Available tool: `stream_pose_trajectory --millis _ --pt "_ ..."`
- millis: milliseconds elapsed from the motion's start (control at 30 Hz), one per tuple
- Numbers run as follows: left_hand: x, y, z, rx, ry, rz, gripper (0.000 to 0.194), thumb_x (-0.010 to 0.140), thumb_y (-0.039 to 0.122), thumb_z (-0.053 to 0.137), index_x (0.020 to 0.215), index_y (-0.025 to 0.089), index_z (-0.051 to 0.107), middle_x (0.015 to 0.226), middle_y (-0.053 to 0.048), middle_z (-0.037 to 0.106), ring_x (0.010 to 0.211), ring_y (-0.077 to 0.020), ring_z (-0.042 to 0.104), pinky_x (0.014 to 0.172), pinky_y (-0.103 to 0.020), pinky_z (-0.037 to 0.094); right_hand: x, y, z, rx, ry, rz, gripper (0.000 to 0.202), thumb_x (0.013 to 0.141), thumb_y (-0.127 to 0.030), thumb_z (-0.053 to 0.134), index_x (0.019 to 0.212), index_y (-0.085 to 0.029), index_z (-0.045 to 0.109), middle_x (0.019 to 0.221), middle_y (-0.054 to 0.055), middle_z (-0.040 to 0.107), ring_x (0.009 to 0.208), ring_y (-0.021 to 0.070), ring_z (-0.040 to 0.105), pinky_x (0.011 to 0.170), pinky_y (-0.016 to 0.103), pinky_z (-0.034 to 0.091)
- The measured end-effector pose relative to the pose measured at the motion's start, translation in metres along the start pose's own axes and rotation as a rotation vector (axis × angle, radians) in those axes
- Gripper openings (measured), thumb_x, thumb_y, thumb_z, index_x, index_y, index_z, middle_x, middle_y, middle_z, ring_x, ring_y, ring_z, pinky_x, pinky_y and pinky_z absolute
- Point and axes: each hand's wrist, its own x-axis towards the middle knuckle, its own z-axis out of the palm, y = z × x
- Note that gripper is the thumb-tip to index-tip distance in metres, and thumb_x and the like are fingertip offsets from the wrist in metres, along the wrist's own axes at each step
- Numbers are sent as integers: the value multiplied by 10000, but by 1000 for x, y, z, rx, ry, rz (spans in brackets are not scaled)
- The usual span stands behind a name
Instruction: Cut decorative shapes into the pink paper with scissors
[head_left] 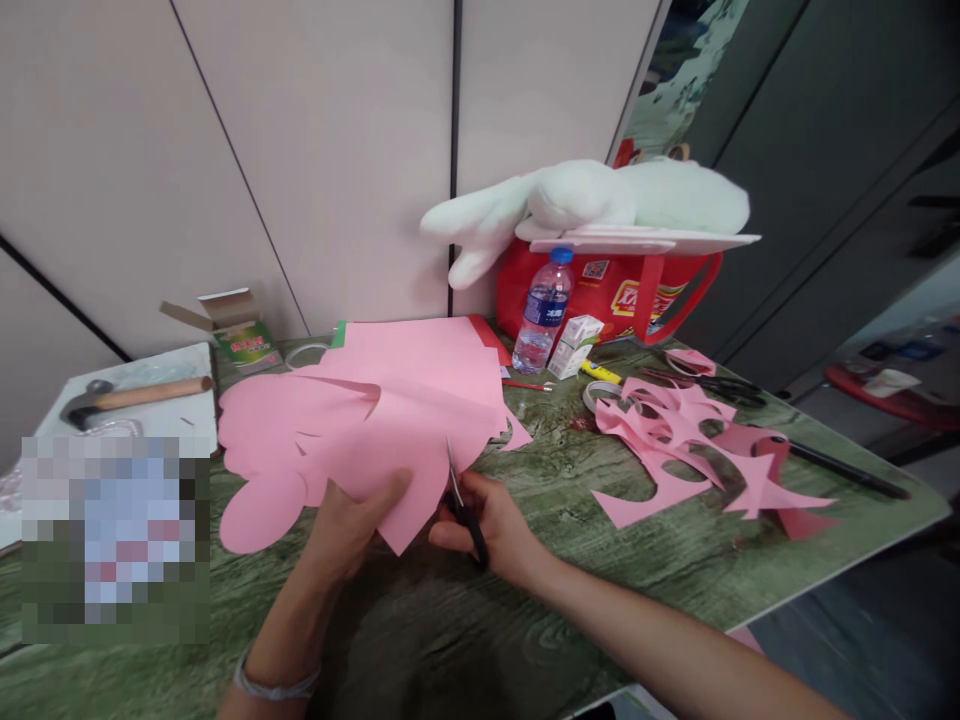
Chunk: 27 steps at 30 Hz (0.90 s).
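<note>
My left hand (356, 525) grips a sheet of pink paper (416, 490) near its lower edge, thumb on top and the other fingers hidden beneath. In my right hand (491, 530) is a pair of black-handled scissors (466, 515), its blades at the paper, along a curved cut on the right side. Rounded pink cut-outs (262, 512) lie to the left, partly overlapped by the sheet. More pink sheets (420, 350) are stacked behind, with a red and a green edge showing under them.
Pink scraps (675, 440) are heaped on the right of the green table (555, 640). At the back stand a water bottle (544, 315), a small white box (576, 345) and a red bag (600, 290) under a white stuffed form (600, 200). A hammer (135, 398) lies left.
</note>
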Motion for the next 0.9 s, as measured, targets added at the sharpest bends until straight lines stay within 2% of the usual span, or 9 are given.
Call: stream_pose_trajectory --millis 267,567,900 --pt "0 0 0 -4 13 -8 378 570 278 829 884 167 650 799 -39 730 723 -194 669 608 -273 558 -1 1 1 5 9 -14 482 563 -498 829 769 -166 546 586 -56 491 510 83 395 500 235 277" --pt "-1 4 -2 23 3 -13 375 557 298 831 863 148 675 811 -55 733 735 -211 675 610 -283 562 -1 0 2 1 28 7 485 539 -501 837 728 -157 552 542 -70 494 484 66 395 468 214 275" --pt "-1 6 -5 -7 4 -6 343 551 268 841 837 147 694 768 -44 725 654 -164 649 561 -235 552 -3 -3 4 3 38 46 524 518 -534 833 739 -153 547 490 -74 507 420 61 406 426 210 284"
